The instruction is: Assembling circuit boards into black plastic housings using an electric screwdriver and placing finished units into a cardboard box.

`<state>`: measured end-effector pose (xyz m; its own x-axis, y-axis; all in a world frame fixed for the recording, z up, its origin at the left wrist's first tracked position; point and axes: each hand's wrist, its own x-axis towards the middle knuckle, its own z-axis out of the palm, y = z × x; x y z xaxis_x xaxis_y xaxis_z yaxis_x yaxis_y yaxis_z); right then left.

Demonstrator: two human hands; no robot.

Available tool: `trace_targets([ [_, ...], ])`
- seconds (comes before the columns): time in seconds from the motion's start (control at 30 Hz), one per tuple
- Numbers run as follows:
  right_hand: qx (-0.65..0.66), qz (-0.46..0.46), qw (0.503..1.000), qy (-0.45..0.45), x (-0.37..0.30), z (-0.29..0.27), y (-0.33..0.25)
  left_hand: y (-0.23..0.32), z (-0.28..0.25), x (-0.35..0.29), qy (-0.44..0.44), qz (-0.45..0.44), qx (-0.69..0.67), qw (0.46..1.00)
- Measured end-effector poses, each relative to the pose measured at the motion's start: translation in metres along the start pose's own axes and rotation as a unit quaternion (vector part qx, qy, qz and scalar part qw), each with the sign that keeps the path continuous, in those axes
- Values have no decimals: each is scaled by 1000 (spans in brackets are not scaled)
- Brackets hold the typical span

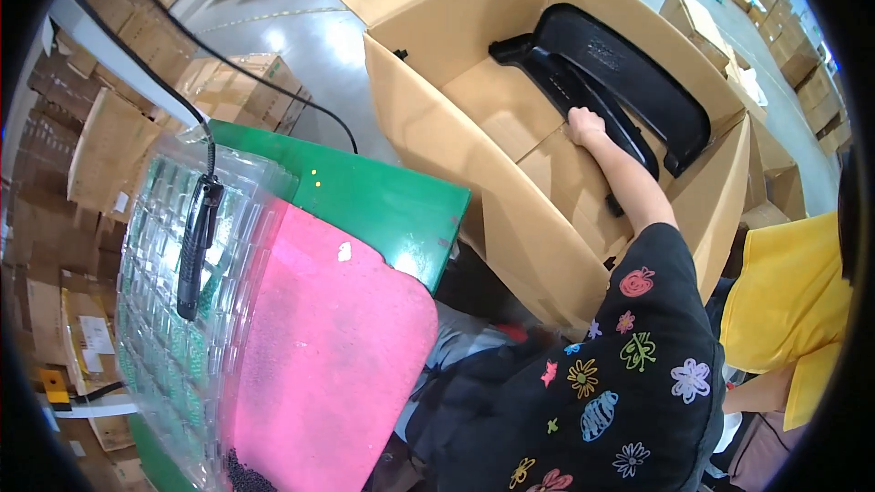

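My right arm, in a black sleeve with colourful drawn flowers, reaches down into a large open cardboard box [437,132]. There my right hand [586,126] is closed at the near edge of a long, narrow black moulded plastic part [567,82]. Its fingertips are partly hidden. Against the far wall of the box, beside that part, stands a wider curved black plastic panel [629,73]. A small black piece [614,206] shows near the box's right end. My left hand is out of view.
Left of me, a pink mat [337,346] covers part of a green table [365,191]. Clear plastic trays [173,355] are stacked there, with a black cabled tool [193,255] hanging over them. A person in yellow [788,292] is close on the right. Cardboard boxes [118,159] stand around.
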<state>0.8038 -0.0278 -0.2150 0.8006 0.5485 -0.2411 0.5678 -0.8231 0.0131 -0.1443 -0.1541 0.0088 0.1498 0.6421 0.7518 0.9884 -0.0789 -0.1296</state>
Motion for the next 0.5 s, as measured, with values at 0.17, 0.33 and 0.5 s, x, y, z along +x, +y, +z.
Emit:
trace_targets([
  [0.17,36,-121,990,-60,-34,-30,-42,-48,35,-15,36,-6,28,999],
  [0.33,303,-185,934,-24,-50,-80,-77,-89,37,-48,63,-41,86,993],
  [0.5,399,-258,880,24,-116,-172,-76,-59,-15,-79,-16,-162,205,965],
])
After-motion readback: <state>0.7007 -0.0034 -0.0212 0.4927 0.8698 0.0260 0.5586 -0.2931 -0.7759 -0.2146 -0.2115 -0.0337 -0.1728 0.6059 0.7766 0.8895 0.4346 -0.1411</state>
